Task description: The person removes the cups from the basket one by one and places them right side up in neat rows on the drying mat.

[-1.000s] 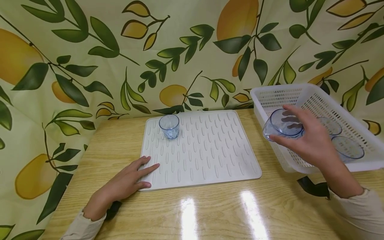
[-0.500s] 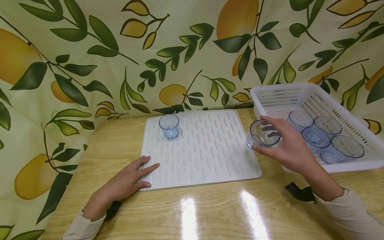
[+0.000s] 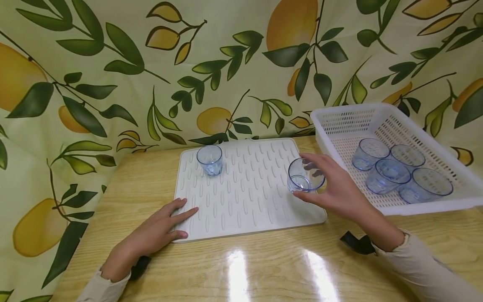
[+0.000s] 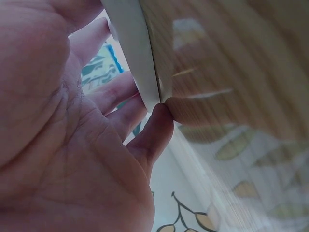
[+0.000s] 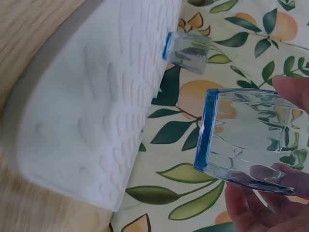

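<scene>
My right hand (image 3: 339, 191) holds a clear bluish drinking glass (image 3: 302, 178) between thumb and fingers, mouth up and slightly tilted, over the right part of a white ridged drying mat (image 3: 245, 197). In the right wrist view the glass's thick blue base (image 5: 206, 130) faces the mat, with a gap between them. A second glass (image 3: 210, 161) stands upright at the mat's back left. My left hand (image 3: 158, 228) rests with fingers spread on the mat's front left corner. In the left wrist view its fingers lie along the mat's edge (image 4: 133, 46).
A white perforated plastic basket (image 3: 329, 144) stands right of the mat, with several similar glasses (image 3: 388, 176) inside. The wooden table (image 3: 271, 268) meets a lemon-patterned cloth (image 3: 226, 54) close behind the mat.
My right hand has carried the glass leftward from over the basket to above the mat's right part. My left hand stays at the mat's corner.
</scene>
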`<control>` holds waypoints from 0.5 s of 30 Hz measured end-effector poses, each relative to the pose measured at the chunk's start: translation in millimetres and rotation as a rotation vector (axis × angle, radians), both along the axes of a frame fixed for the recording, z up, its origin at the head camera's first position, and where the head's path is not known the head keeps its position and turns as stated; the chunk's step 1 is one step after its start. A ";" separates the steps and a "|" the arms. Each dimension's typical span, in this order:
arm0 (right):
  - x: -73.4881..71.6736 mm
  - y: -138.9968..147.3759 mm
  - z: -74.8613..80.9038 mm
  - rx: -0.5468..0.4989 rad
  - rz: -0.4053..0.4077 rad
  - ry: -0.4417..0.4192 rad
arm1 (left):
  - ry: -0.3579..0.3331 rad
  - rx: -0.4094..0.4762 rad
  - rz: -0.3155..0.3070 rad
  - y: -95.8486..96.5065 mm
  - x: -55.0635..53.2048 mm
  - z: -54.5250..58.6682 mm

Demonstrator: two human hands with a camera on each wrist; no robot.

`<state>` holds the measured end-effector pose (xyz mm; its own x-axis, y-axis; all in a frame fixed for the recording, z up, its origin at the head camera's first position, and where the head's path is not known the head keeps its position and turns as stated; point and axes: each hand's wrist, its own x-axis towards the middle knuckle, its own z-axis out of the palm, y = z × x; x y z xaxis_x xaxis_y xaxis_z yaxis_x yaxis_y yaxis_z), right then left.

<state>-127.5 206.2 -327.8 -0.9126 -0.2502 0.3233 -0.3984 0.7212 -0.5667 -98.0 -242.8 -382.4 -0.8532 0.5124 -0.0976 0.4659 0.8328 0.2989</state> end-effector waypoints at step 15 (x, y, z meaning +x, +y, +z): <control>-22.4 -39.4 0.9 -0.033 0.078 -0.033 | -0.002 0.004 0.007 -1.5 0.7 -1.0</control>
